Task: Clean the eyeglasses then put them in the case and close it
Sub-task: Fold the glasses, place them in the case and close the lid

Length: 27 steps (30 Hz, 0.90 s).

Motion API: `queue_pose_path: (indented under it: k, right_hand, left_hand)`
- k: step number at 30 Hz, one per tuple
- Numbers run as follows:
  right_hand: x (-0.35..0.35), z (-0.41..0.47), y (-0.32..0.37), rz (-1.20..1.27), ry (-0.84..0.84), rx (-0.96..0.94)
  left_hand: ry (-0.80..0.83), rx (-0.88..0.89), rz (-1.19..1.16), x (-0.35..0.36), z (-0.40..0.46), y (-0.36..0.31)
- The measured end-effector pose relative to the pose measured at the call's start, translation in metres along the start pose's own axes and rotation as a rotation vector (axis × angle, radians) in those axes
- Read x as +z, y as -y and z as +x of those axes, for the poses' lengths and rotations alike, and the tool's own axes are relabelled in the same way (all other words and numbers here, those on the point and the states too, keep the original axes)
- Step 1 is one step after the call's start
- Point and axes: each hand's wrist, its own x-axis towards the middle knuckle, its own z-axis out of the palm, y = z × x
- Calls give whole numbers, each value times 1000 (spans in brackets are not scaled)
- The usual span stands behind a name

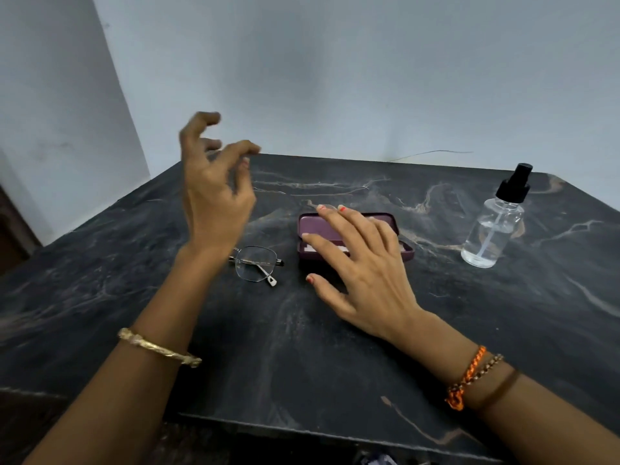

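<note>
Thin metal-framed eyeglasses (256, 265) lie flat on the dark marble table (302, 347), partly hidden behind my left wrist. To their right a purple case (310, 226) sits open, something white showing inside it. My right hand (360, 270) hovers over the case with fingers spread, covering most of it and holding nothing. My left hand (214, 182) is raised above the table left of the case, fingers loosely curled and apart, empty.
A clear spray bottle (493, 229) with a black pump top stands at the right, part full of clear liquid. The table backs onto a pale wall (335, 78); a thin wire (432, 152) runs along the far edge. The near table edge is below my forearms.
</note>
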Motion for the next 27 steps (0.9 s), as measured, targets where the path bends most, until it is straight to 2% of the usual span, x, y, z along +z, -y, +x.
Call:
queue_pose_path:
  k: [4,6,9,13,18,27]
  right_hand:
    - [6,4,9,-73,-13,-3]
    - [11,9,16,-109,-21,-8]
    - [17,20,26,-143,9,1]
    - [24,26,32,-77,68,25]
    - [26,27,31,-8,80,79]
    - [28,25,31,-1,95,54]
  left_hand:
    - [111,70,197,-33,-5,48]
    - [201,-27,264,-45,-12,73]
    - [375,-273,343,-48,-12,101]
    - [615,-278,315,-49,-12,110]
    - [719,-278,319,-61,-11,106]
    - [850,-321,291,-70,-10,101]
